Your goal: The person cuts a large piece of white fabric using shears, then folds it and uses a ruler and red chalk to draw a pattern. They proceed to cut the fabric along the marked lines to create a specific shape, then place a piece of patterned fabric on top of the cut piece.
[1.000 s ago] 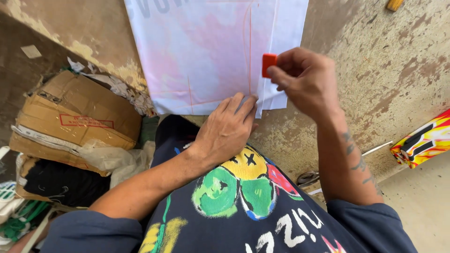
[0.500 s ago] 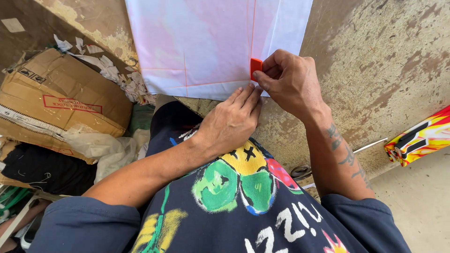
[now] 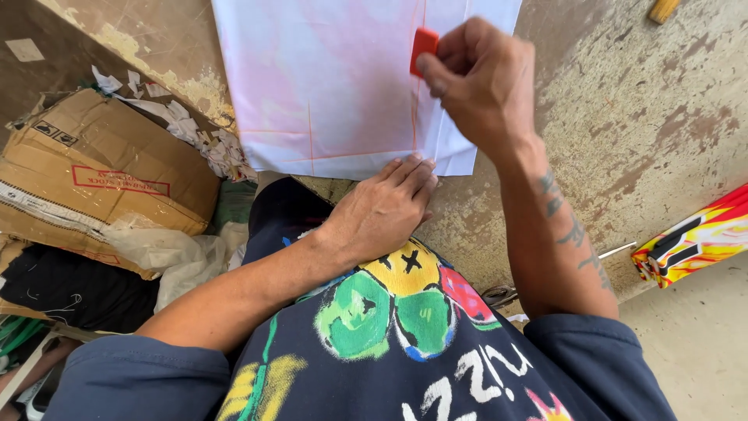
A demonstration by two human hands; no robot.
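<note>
Lighting: bright, even daylight; soft shadows under the arms; no glare; focus sharp; wide-angle bending at the edges.

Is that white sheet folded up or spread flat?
Spread flat: the white sheet lies open on the worktop, left hand pinning its edge.

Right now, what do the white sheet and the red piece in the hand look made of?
White sheet: thin cloth or paper, matte, pink-stained, lying flat with orange ruled lines; which one is unclear. Red piece in the right hand: small solid block, dull finish, likely marking chalk.
</note>
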